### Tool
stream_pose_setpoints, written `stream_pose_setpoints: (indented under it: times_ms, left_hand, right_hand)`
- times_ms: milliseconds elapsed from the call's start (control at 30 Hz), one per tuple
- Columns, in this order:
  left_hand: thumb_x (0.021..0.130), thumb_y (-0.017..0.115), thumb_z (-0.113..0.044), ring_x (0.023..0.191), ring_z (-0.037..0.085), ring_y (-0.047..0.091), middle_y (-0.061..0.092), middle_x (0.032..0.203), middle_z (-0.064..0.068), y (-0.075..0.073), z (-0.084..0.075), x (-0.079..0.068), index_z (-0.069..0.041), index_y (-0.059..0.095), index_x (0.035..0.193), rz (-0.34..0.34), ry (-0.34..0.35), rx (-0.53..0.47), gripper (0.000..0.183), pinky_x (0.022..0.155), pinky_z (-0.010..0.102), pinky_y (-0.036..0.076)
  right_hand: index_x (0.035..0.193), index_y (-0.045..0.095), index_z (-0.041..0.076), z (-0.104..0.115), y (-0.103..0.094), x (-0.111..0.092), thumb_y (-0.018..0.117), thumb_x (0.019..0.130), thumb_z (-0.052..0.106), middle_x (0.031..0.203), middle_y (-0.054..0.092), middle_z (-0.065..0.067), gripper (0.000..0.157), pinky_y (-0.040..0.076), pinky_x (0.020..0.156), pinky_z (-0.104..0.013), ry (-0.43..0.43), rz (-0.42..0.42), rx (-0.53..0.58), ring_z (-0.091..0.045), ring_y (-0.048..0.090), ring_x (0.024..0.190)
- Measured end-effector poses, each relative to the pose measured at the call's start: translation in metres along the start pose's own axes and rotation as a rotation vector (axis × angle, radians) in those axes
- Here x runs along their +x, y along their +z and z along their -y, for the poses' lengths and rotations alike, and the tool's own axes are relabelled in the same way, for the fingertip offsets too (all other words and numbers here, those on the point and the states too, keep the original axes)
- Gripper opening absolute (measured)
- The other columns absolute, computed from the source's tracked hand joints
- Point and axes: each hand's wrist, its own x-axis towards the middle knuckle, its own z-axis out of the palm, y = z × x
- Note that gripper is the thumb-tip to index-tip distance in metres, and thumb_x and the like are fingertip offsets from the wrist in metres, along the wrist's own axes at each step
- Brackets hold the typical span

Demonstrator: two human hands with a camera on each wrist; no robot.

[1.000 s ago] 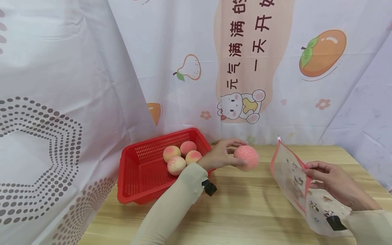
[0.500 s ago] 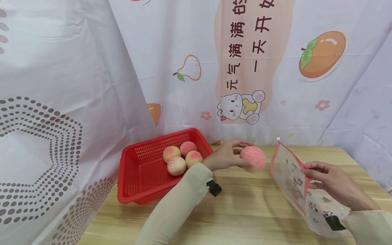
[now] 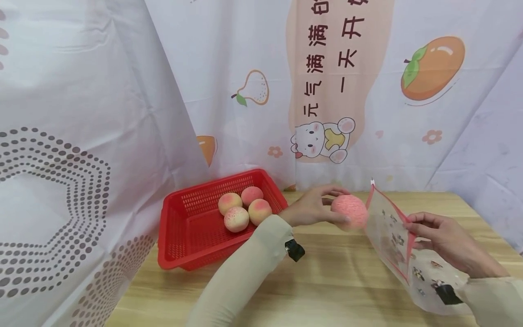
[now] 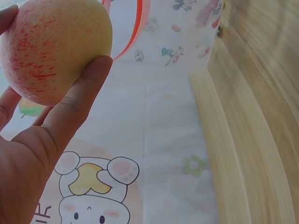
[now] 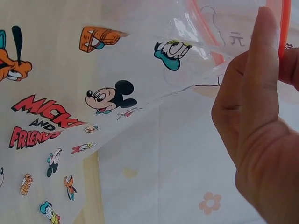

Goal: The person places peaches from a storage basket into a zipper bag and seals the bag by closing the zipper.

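My left hand [image 3: 314,208] grips a pink peach [image 3: 349,211] in the air over the middle of the table. In the left wrist view the peach [image 4: 56,49] shows red speckles and a pale yellow side, with thumb and fingers round it. My right hand [image 3: 447,243] pinches the red edge of a clear zip bag [image 3: 392,231] printed with cartoon figures. The bag's mouth stands apart and faces left, beside the peach. Cartoon prints cover the bag [image 5: 112,98] in the right wrist view.
A red plastic basket [image 3: 180,263] stands at the left of the wooden table [image 3: 323,281], with several peaches [image 3: 237,219] in its right half. A white printed curtain [image 3: 253,122] hangs behind the table, and another covers the left side.
My left hand has carried the peach rightward, from beside the basket up to the bag's mouth. My right hand and the bag have stayed almost in place.
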Motion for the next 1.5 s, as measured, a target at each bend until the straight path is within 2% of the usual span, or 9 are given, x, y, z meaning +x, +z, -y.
stream_pose_setpoints:
  times_ms: [200,500,767,1100,1500]
  left_hand:
    - [0.084,0.078,-0.004,0.108,0.008,0.058,0.056,0.126,-0.005,0.005,-0.001,0.006,-0.008,0.057,0.134,0.013,0.003,0.011,0.054,0.086,0.024,0.054]
    - [0.084,0.079,-0.005,0.11,0.005,0.054,0.053,0.129,-0.006,0.011,-0.003,0.012,-0.008,0.057,0.136,0.036,0.021,0.038,0.056,0.089,0.022,0.052]
    - [0.084,0.079,-0.006,0.104,0.007,0.059,0.054,0.126,-0.008,0.019,-0.006,0.017,-0.011,0.058,0.135,0.047,-0.018,0.015,0.056,0.082,0.024,0.056]
    - [0.084,0.079,-0.006,0.105,0.007,0.059,0.056,0.129,-0.004,0.024,-0.007,0.024,-0.008,0.057,0.136,0.074,-0.011,0.048,0.056,0.083,0.022,0.055]
    - [0.083,0.08,-0.005,0.107,0.01,0.061,0.056,0.133,0.001,0.032,-0.007,0.029,-0.008,0.059,0.133,0.087,-0.01,0.098,0.055,0.079,0.02,0.055]
  right_hand:
    - [0.103,0.07,0.01,0.001,0.001,0.0,0.046,0.101,-0.008,0.097,0.068,0.002,0.03,0.059,0.069,-0.029,-0.006,0.007,0.005,-0.01,0.067,0.085]
    - [0.105,0.068,0.007,0.002,0.0,0.0,0.049,0.102,-0.005,0.098,0.068,0.001,0.022,0.059,0.07,-0.03,0.011,0.012,-0.012,-0.011,0.066,0.086]
    - [0.104,0.068,0.007,0.002,0.003,0.001,0.049,0.101,-0.005,0.097,0.068,0.0,0.023,0.059,0.07,-0.03,0.015,0.003,-0.004,-0.011,0.067,0.085]
    - [0.102,0.07,0.012,0.005,0.006,0.001,0.047,0.102,-0.006,0.097,0.068,0.001,0.029,0.058,0.07,-0.028,0.021,0.001,0.002,-0.011,0.066,0.085]
    - [0.103,0.068,0.012,0.006,0.008,0.001,0.047,0.102,-0.004,0.096,0.067,0.001,0.027,0.058,0.07,-0.029,0.025,-0.013,-0.035,-0.01,0.066,0.085]
